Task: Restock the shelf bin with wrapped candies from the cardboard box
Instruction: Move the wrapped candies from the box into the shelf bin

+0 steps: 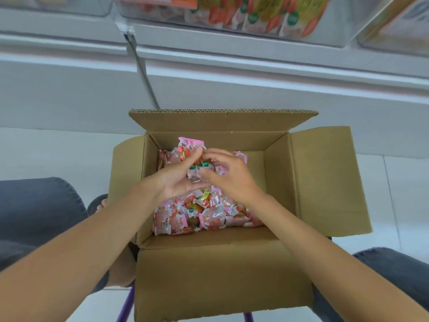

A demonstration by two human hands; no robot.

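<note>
An open cardboard box [325,182] sits between my knees, its floor covered by several pink and red wrapped candies [202,214]. My left hand [178,177] is palm up over the box and cups a bunch of candies [190,147]. My right hand [229,175] comes in from the right with bent fingers and presses on the same bunch. High above, a clear shelf bin [336,40] holds candies with the same strawberry wrappers.
More clear bins [58,5] flank the stocked one along the white shelf. White shelf fronts [232,77] run behind the box. My knees in grey trousers [34,210] are on both sides. A purple frame [126,305] shows under the box, above a white tiled floor.
</note>
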